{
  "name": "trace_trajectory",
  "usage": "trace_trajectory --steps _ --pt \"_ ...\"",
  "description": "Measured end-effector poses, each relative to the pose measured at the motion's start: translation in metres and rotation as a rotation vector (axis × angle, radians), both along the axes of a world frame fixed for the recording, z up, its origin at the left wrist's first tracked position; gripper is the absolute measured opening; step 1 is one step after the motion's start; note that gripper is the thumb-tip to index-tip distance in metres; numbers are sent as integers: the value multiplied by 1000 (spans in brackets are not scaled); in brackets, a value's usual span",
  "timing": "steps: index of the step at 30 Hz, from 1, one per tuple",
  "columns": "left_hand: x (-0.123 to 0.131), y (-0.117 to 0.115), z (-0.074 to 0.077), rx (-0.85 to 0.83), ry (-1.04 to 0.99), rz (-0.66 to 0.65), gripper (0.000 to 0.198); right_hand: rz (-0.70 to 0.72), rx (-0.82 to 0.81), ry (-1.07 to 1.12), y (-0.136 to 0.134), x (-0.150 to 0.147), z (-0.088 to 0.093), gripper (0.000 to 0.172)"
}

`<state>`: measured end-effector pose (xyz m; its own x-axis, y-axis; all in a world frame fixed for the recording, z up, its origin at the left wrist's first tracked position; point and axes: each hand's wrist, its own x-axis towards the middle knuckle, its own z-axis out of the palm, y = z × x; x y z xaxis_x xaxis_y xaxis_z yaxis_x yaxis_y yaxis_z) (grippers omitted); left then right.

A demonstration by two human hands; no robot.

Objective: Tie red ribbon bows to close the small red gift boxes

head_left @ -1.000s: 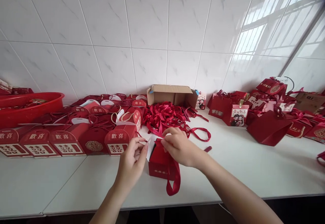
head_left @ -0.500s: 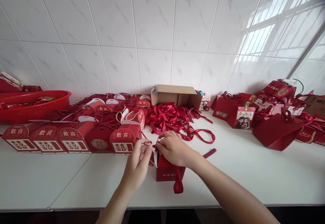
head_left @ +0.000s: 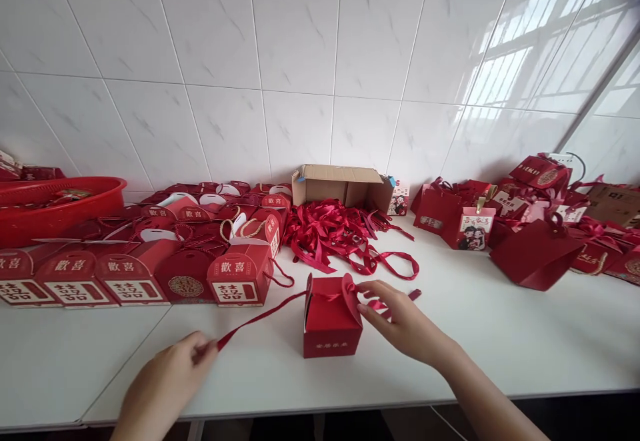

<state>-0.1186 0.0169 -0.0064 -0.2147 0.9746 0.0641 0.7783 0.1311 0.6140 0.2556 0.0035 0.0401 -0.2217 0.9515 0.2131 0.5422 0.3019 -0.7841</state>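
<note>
A small red gift box [head_left: 333,334] stands upright on the white table, gold characters on its front and curved flaps at its top. My left hand [head_left: 173,368] is closed on the end of a red ribbon [head_left: 260,319], which stretches from the box's left flap down to the left. At the opposite side, the thumb and fingertips of my right hand [head_left: 400,318] are against the box's right flap, steadying it. Some ribbon shows at the top of the box and behind my right fingers.
Rows of finished-looking red boxes [head_left: 237,288] fill the left side, with a red plastic basket [head_left: 107,198] behind. Loose red ribbons [head_left: 325,228] lie before an open cardboard carton [head_left: 345,174]. More red boxes and bags [head_left: 535,254] crowd the right, by a tiled wall [head_left: 295,121].
My left hand has moved away down and left, drawing the ribbon out from the box. My right hand has shifted from the box's top to its right flap.
</note>
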Motion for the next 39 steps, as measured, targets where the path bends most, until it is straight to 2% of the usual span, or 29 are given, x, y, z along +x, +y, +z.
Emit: trace_trajectory --steps 2,4,5,6,7,9,11,13,15,18,21,23,25,29,33,36,39 --pt "-12 -5 -3 4 105 88 24 -82 42 26 -5 2 -14 28" --pt "-4 -11 -3 84 125 141 26 -165 75 53 -9 -1 -22 23" --pt "6 -15 -3 125 80 114 28 -169 55 71 -10 -2 -24 26" --pt "19 -19 -2 140 -3 39 30 -146 10 92 -11 -4 -25 31" --pt "34 -24 -1 118 -123 -95 33 -110 -54 120 -11 -6 -25 36" --pt "64 -31 0 22 -299 -326 34 -30 -210 188 -11 -9 -24 44" --pt "88 -32 2 -45 -386 -456 31 12 -380 228 -9 -11 -24 50" --pt "102 -25 4 -54 -445 -489 37 -1 -530 246 -5 -13 -25 56" --pt "108 -13 6 6 -534 -433 41 -46 -576 324 0 -15 -27 59" --pt "111 6 13 86 -751 -326 36 -76 -440 668 10 -18 -29 54" --pt "113 16 25 86 -1122 -305 32 -54 -279 1035 16 -22 -24 39" --pt "115 19 34 105 -1390 -264 31 -69 -227 1171 19 -23 -17 30" --pt "117 21 42 130 -1556 -208 29 -115 -201 1254 20 -21 -11 26" --pt "120 20 47 106 -1651 -115 16 -204 -181 1340 19 -15 -10 20" --pt "121 11 37 15 -1697 88 10 -309 -200 1345 16 -12 -31 17" --pt "124 3 27 -46 -1723 210 15 -286 -160 1318 12 -15 -49 16" --pt "125 0 21 -42 -1734 249 22 -251 -146 1364 10 -20 -57 13"
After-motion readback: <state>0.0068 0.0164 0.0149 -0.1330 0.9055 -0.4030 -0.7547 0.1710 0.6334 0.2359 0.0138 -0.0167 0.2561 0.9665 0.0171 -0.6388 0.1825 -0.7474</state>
